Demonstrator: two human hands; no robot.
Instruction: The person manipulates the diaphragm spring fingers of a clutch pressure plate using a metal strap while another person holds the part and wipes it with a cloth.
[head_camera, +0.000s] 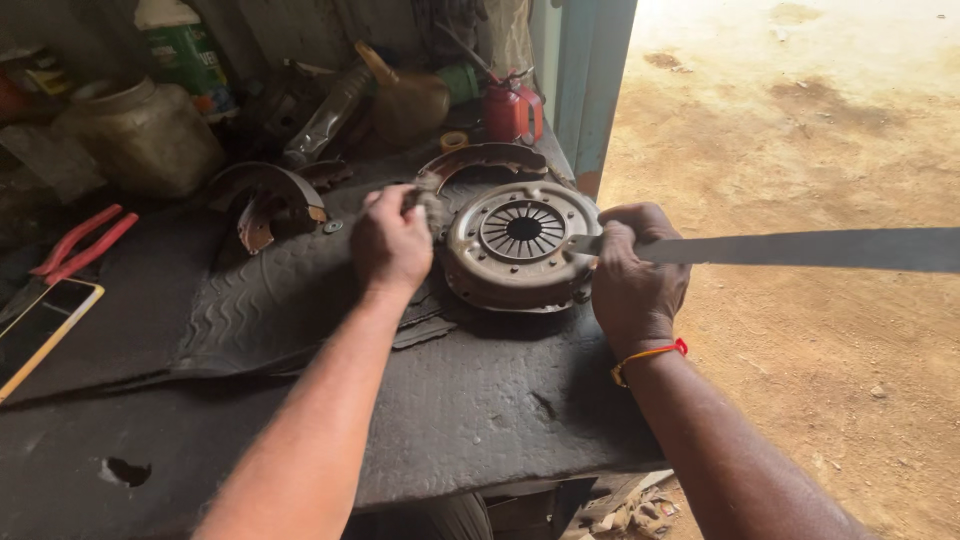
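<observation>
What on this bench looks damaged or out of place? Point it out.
The black rubber mat has a torn hole near its front left corner and a smaller gash below the rusty clutch pressure plate. A phone lies among the tools.

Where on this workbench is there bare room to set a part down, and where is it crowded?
Bare mat lies in front of the clutch plate, between the forearms, and between phone and left hand. The back is crowded: brake shoes, jar, oil can.

Left hand (392, 243) fisted, right hand (632, 270) clenched, forearms extended forward.
</observation>
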